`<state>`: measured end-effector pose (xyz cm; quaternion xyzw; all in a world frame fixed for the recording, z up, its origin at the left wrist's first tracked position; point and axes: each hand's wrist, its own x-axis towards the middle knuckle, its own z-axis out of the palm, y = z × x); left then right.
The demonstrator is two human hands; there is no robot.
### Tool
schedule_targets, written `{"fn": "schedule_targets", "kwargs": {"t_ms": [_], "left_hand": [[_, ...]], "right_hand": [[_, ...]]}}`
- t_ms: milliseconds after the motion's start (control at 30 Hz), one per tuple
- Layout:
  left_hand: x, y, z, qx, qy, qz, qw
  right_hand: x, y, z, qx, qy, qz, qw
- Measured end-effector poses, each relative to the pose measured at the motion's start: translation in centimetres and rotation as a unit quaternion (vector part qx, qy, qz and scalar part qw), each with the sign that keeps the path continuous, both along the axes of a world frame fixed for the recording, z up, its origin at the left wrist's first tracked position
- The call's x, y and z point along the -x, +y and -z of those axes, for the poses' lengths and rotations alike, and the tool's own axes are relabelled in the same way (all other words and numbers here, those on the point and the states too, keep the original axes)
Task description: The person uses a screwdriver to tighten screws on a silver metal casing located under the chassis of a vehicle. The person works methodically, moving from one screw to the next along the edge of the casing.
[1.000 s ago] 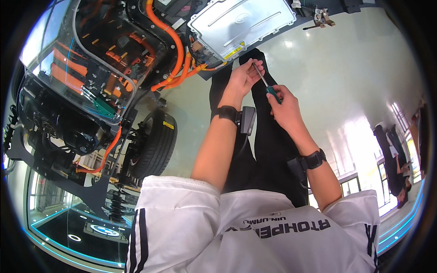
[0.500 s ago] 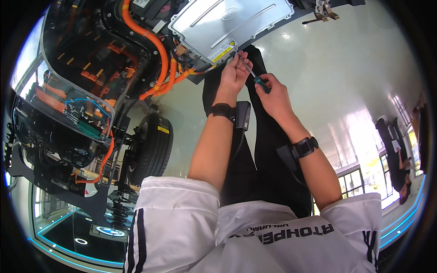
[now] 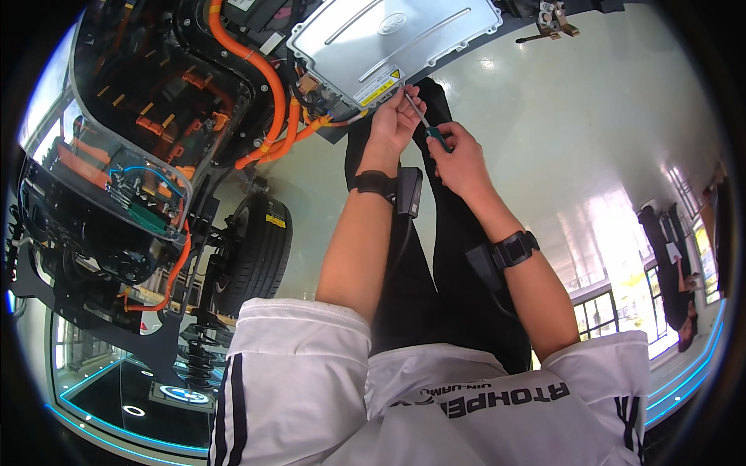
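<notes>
My right hand (image 3: pixel 460 159) is closed around the dark green handle of a screwdriver (image 3: pixel 437 138). Its metal shaft slants up and left toward the lower edge of a silver metal housing (image 3: pixel 396 46). Beside the shaft's tip, my left hand (image 3: pixel 394 123) is turned partly palm up, its fingers curled together close to the housing edge. What these fingers pinch at the tip is too small to make out. A yellow warning label (image 3: pixel 379 88) is stuck on the housing just above my left fingertips.
Thick orange cables (image 3: pixel 268 85) run left of the housing. Farther left are a cutaway black casing with orange parts (image 3: pixel 167 124) and a tyre (image 3: pixel 256 256). A metal bracket piece (image 3: pixel 553 22) lies at the upper right. Another person (image 3: pixel 668 264) is at the far right.
My right hand and the screwdriver handle have shifted slightly left, and the shaft stands a little steeper. My left hand has moved slightly left, staying at the housing edge.
</notes>
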<state>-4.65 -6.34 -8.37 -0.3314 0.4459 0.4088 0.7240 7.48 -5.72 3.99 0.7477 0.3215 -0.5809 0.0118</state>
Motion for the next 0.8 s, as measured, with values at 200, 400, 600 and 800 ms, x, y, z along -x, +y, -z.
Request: {"fn": "schedule_targets", "kwargs": {"t_ms": [200, 400, 600, 800], "left_hand": [[1.2, 0.7, 0.1, 0.017, -0.008, 0.068, 0.997], [2.5, 1.5, -3.2, -0.069, -0.158, 0.157, 0.972], [3.8, 0.6, -6.8, -0.130, -0.139, 0.200, 0.961], [3.0, 1.9, -6.6, -0.078, 0.005, 0.365, 0.928]], "right_hand": [[2.3, 1.7, -1.7, 0.134, 0.075, 0.203, 0.967], [3.0, 2.7, -1.4, 0.184, 0.192, 0.368, 0.891], [3.9, 4.0, -2.2, 0.209, 0.224, 0.510, 0.803], [3.7, 4.7, -4.3, 0.244, 0.154, 0.354, 0.890]]}}
